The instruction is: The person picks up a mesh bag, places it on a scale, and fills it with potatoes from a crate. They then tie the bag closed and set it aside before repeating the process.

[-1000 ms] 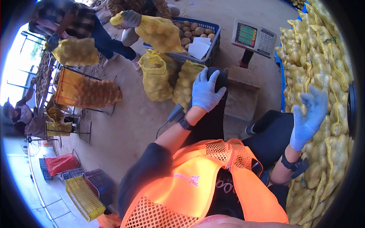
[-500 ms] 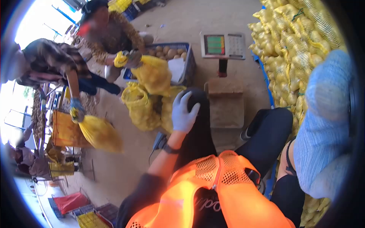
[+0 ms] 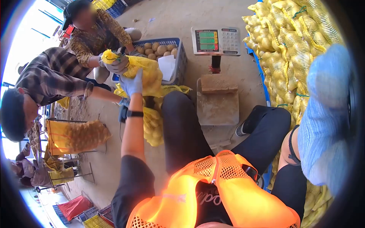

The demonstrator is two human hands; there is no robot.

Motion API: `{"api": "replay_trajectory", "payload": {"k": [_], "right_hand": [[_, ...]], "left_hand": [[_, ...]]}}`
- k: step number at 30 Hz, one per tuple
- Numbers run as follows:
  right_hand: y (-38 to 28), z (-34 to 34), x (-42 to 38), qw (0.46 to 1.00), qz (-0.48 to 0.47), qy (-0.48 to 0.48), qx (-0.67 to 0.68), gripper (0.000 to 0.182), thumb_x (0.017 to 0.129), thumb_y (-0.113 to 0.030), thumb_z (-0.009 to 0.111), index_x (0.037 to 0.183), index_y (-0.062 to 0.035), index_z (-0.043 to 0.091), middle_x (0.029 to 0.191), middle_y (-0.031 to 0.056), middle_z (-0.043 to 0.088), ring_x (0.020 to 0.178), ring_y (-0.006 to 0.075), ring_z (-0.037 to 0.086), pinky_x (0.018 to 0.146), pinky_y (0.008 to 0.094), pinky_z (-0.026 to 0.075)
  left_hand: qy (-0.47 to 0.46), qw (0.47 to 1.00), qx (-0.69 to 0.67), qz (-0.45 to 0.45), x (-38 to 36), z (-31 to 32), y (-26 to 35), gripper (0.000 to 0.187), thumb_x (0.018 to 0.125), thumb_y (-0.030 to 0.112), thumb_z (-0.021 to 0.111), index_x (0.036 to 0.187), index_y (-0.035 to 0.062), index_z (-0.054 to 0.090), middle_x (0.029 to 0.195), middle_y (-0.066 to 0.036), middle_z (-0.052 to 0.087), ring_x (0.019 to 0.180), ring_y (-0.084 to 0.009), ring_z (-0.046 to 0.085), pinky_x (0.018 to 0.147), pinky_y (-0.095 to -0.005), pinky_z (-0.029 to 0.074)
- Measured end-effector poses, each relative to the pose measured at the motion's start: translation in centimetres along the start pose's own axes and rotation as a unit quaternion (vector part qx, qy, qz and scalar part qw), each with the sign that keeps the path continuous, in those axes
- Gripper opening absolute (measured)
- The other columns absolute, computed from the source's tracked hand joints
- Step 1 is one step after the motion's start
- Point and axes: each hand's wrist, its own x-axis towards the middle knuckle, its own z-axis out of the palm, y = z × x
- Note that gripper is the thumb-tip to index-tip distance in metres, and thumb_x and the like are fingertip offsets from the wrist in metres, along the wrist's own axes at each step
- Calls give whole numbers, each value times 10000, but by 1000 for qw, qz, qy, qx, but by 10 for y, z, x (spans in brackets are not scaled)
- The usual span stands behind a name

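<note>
My left hand (image 3: 132,84), in a pale glove, is closed on the side of a yellow mesh bag (image 3: 146,76) of round potato-like produce. A crouching co-worker's gloved hand (image 3: 114,64) grips the bag's gathered top. Under it stand more mesh bags (image 3: 153,127), partly covered by my arm and knee. Close to the camera on the right is my right hand (image 3: 323,114) in a blue knit glove; it is blurred and its fingers cannot be made out. A dark device (image 3: 122,113) with a cable sits beside my left wrist.
A platform scale (image 3: 217,110) with a brick-like block (image 3: 219,83) and a lit display (image 3: 215,41) stands ahead. Behind the bags is a blue crate (image 3: 182,62) of produce. Stacked full mesh bags (image 3: 287,57) line the right. A second co-worker (image 3: 49,76) leans in from the left.
My left hand has left my knee and reached forward-left to the held bag. The left co-worker has bent inward, and the bag that person carried is out of sight. My right hand stays put.
</note>
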Motion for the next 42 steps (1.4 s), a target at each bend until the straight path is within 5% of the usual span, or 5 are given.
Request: {"api": "replay_trajectory", "payload": {"k": [19, 21, 28, 38, 42], "right_hand": [[153, -15, -222, 793, 588, -160, 6, 391, 799, -141, 694, 1153, -60, 549, 952, 40, 609, 813, 76, 569, 709, 217, 475], [154, -2, -240, 820, 521, -237, -22, 486, 807, -225, 696, 1222, -68, 500, 1086, 114, 572, 916, 153, 577, 761, 289, 482], [172, 61, -266, 394, 847, 101, 343, 880, 783, -713, 466, 1367, -78, 293, 1264, 192, 457, 1055, 361, 527, 903, 482, 449], [239, 20, -316, 457, 714, 418, 326, 855, 769, -769, 375, 1369, -161, 332, 1345, 130, 421, 1245, 346, 395, 982, 521, 384], [238, 16, -329, 478, 697, 388, 368, 728, 821, -743, 282, 1360, -259, 357, 1379, 41, 411, 1245, 288, 414, 998, 499, 365]], "left_hand": [[-68, 911, -12, 408, 34, 25, 66, 376, 831, 328, 639, 1042, 17, 620, 1036, -140, 649, 930, -318, 619, 832, -392, 466], [-158, 935, -217, 233, -2, 0, 116, 300, 849, 201, 656, 1072, 8, 596, 985, -77, 646, 843, -191, 613, 791, -316, 485], [-282, 833, -475, -17, -86, 26, 174, 257, 858, 164, 661, 1068, 33, 590, 968, -28, 624, 818, -95, 576, 726, -235, 489], [-554, 760, -339, 34, -252, 147, 116, 225, 861, 217, 655, 1018, 72, 585, 875, -17, 610, 766, -120, 557, 657, -287, 480], [-475, 782, -237, 327, -294, 153, 75, 387, 887, 368, 579, 1131, 69, 548, 1015, -75, 613, 919, -252, 571, 796, -363, 466]]}}
